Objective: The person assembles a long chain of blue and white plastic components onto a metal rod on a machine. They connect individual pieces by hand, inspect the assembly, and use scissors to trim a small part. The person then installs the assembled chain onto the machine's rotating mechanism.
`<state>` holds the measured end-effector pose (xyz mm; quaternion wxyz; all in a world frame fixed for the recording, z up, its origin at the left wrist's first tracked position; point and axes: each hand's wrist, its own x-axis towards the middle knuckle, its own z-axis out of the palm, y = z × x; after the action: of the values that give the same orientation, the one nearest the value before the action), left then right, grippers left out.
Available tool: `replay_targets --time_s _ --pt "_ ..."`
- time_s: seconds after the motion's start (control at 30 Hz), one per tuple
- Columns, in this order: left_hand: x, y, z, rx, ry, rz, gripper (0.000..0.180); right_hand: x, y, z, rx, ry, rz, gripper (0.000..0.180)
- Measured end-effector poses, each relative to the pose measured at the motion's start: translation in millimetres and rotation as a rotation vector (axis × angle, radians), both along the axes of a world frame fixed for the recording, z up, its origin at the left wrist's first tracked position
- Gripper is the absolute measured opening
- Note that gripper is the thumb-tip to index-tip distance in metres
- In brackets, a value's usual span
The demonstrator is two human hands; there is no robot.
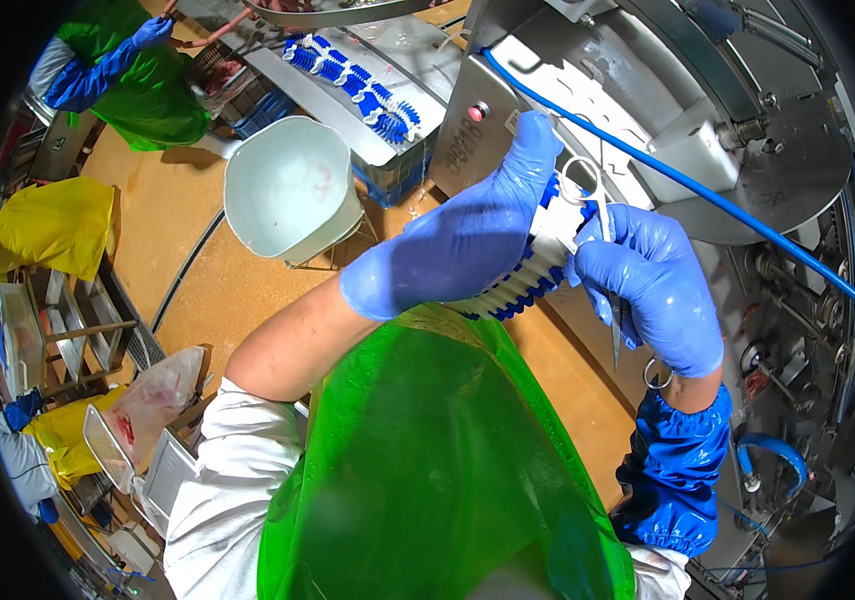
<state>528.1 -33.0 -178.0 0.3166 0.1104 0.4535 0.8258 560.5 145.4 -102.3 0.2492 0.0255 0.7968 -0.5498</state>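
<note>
**Two gloved hands on a blue-and-white strip**

Nearest the camera a green plastic apron point(427, 470) fills the lower middle, with a white sleeve point(232, 470) on the left and a blue sleeve cover point(677, 470) on the right.

Above the apron, the left hand point(457, 240) — in a blue glove — is curled over a ribbed strip of blue and white pieces point(537, 265), its fingers wrapped over the top end and closed on it. The right hand point(652, 285), also blue-gloved, is closed around the strip's right side, just beside a white loop point(582, 180) at its upper end; a thin metal blade point(615, 335) hangs down from that fist. The strip sits between both hands, held in front of a steel machine point(647, 110).

Further off, a blue hose point(707, 190) runs across the machine. To the left stands a pale funnel-shaped tub point(287, 185) on the tan floor point(197, 290), and beyond it more blue-and-white strips point(352, 75) lie on a steel table — another person in a green apron point(147, 90) works at the far left.
</note>
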Motion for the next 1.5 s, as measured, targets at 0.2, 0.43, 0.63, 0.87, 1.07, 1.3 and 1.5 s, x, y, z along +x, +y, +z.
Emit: replay_targets --time_s 0.2,0.43,0.63,0.87,1.07,1.3,1.5 --pt "-1.9 -12.5 6.0 0.122 -0.042 -0.154 0.095 13.3 8.1 7.3 -0.088 0.030 -0.079 0.018" --pt "-5.9 -12.0 14.2 0.108 0.094 -0.141 0.113 32.0 20.9 5.2 -0.289 0.232 -0.130 0.019" --pt "-11.3 -4.9 8.9 0.405 0.148 -0.123 0.127 36.2 26.1 4.5 -0.318 0.306 -0.176 0.021" --pt "-3.2 4.1 19.1 0.439 0.062 -0.119 0.129 38.6 40.6 5.1 -0.317 0.236 -0.177 0.026" --pt "-9.7 5.5 17.0 0.267 0.250 -0.086 0.128 42.5 36.5 10.6 -0.304 0.229 -0.196 0.018" --pt "-1.7 17.2 28.5 -0.003 0.257 0.037 0.131 38.6 18.4 15.3 -0.250 0.197 -0.141 0.007" --pt "1.7 19.6 30.2 -0.153 0.334 0.139 0.130 28.8 11.8 8.3 -0.137 0.297 -0.063 0.009"
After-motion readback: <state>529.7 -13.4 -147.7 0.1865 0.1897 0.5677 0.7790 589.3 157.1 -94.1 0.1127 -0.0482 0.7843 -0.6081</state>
